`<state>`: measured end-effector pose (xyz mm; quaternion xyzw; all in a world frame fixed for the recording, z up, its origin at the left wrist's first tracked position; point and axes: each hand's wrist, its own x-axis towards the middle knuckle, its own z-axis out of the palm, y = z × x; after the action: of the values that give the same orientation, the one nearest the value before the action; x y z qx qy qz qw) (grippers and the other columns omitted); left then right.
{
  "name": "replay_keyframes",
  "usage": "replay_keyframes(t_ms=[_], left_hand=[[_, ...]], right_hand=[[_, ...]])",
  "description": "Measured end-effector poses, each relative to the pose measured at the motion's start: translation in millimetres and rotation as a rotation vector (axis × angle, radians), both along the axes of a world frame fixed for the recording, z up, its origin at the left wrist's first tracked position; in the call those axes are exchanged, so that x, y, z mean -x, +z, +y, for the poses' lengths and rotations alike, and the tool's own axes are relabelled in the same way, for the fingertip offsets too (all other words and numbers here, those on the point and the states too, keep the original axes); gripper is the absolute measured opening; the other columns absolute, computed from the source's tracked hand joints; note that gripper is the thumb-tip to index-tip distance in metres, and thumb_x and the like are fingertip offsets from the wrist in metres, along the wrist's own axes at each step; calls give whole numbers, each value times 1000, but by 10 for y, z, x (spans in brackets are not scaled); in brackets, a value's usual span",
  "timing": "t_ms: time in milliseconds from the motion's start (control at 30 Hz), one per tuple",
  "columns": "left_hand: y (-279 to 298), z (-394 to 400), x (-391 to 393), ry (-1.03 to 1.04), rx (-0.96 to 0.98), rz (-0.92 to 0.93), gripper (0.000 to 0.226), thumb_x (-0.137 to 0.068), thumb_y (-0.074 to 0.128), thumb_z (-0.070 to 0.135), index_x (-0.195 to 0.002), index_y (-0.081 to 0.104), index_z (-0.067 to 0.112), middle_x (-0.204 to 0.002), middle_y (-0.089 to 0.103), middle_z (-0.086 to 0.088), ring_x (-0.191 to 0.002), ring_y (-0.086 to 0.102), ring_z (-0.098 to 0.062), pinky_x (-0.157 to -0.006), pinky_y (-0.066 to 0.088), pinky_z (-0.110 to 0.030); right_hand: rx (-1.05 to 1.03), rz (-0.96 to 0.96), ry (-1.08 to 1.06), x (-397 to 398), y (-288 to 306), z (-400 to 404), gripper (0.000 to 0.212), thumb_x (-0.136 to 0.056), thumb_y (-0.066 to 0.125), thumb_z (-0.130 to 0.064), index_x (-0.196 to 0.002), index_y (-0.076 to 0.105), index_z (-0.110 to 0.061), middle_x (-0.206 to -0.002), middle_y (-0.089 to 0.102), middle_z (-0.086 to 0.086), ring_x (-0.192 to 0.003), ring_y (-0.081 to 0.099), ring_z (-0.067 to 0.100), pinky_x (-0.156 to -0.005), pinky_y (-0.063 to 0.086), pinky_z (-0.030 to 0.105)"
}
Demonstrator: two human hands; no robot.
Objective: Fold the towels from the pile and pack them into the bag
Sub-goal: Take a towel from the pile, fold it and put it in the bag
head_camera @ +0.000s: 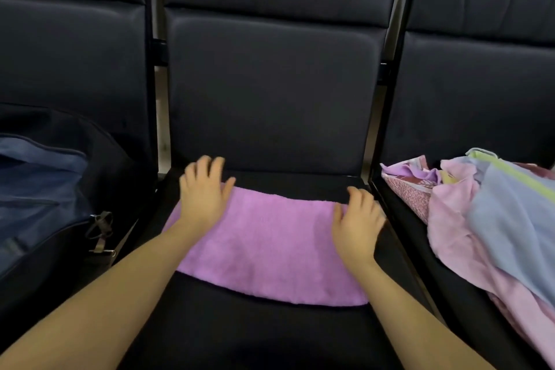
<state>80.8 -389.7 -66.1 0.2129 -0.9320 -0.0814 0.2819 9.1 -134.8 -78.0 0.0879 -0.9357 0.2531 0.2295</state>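
Both forearms reach forward from the bottom edge, over the middle seat (270, 324) of a row of dark chairs. The left arm comes in from the lower left and goes diagonally up, the right arm comes from the lower right.

The left hand (202, 192) lies palm down on the far left corner of the towel (267, 246). Its fingers are straight and spread wide, and the fingertips pass over the far edge of the towel onto the seat. The fingertips look a little blurred. This hand grips nothing.

The right hand (357, 227) rests palm down on the right end of the towel. Its fingers are a little bent and close together, pressing on the cloth at the far right corner. I cannot tell if they pinch the edge.

The towel is purple and lies flat across the seat as a wide band, between the two hands.

The bag (39, 198), dark blue, stands on the left seat, with a metal clip at its near side. The pile (486, 219) of pink, light blue and purple cloths lies on the right seat.
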Motion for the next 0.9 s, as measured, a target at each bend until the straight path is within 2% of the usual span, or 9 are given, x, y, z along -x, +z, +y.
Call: replay_keyframes(t_ms=[67, 167, 300, 433, 500, 633, 733, 800, 900], left_hand=[[-140, 178, -137, -152, 18, -214, 72, -84, 16, 58, -138, 47, 21, -149, 36, -11, -135, 30, -39, -105, 26, -53], [-344, 326, -339, -167, -31, -479, 89, -69, -10, 70, -151, 5, 40, -161, -8, 5, -146, -9, -30, -114, -4, -53], [-429, 488, -596, -102, -9, -591, 68, -91, 10, 68, -148, -17, 40, -155, -28, 6, -143, -22, -32, -109, -13, -62], [-457, 753, -912, -67, -9, -647, 68, -93, 11, 65, -148, -18, 38, -155, -29, 2, -142, -23, -34, -106, -16, -65], [-460, 864, -1047, -66, -26, -699, 68, -93, 11, 66, -148, -18, 36, -155, -29, 1, -142, -24, -35, -105, -17, -65], [-324, 945, -1232, -103, -162, -710, 64, -97, 17, 59, -151, -9, 36, -158, -22, -1, -145, -18, -32, -110, -14, -59], [-173, 853, -1307, 81, -149, -520, 57, -101, 25, 44, -153, 5, 30, -159, -4, -13, -146, 0, -35, -114, 2, -55], [-122, 770, -1384, 224, -28, -527, 55, -101, 27, 31, -152, 5, 30, -155, 8, -22, -142, 14, -40, -113, 12, -52], [-163, 711, -1489, 251, 76, -564, 59, -99, 28, 17, -152, 6, 32, -141, 36, -21, -126, 39, -36, -108, 25, -44]], right_hand=[[-97, 30, 179, -117, -58, -63, 39, -91, 58, -15, -129, 54, -8, -135, 51, 12, -123, 48, 32, -102, 36, 43], [-247, -93, 389, -265, -99, -121, 47, -99, 42, -31, -142, 41, -14, -153, 33, 9, -139, 32, 28, -113, 25, 39], [-547, -228, 440, -403, -256, 31, 83, -75, -20, -66, -150, -12, -30, -157, -19, -5, -148, -10, 19, -113, -14, 34], [-669, -295, 463, -583, -299, 221, 109, -46, -49, -70, -144, -22, -31, -158, -21, -6, -147, -14, 16, -112, -17, 35], [-714, -338, 488, -686, -270, 328, 108, -54, -41, -74, -149, -15, -30, -159, -18, -5, -147, -13, 15, -113, -16, 36], [-735, -442, 508, -840, -143, 429, 61, -99, 9, -55, -152, -7, -30, -159, -17, -4, -147, -13, 16, -116, -12, 39], [-614, -458, 457, -932, -89, 379, 55, -102, 27, -41, -153, 12, -28, -161, -5, -5, -148, -4, 15, -117, -6, 43], [-509, -399, 420, -1013, -88, 325, 50, -101, 31, -34, -150, 25, -27, -161, 6, -6, -147, 5, 13, -117, 0, 43], [-518, -332, 479, -1104, -136, 257, 47, -102, 30, -32, -149, 28, -28, -160, 11, -7, -146, 12, 12, -115, 6, 39]])
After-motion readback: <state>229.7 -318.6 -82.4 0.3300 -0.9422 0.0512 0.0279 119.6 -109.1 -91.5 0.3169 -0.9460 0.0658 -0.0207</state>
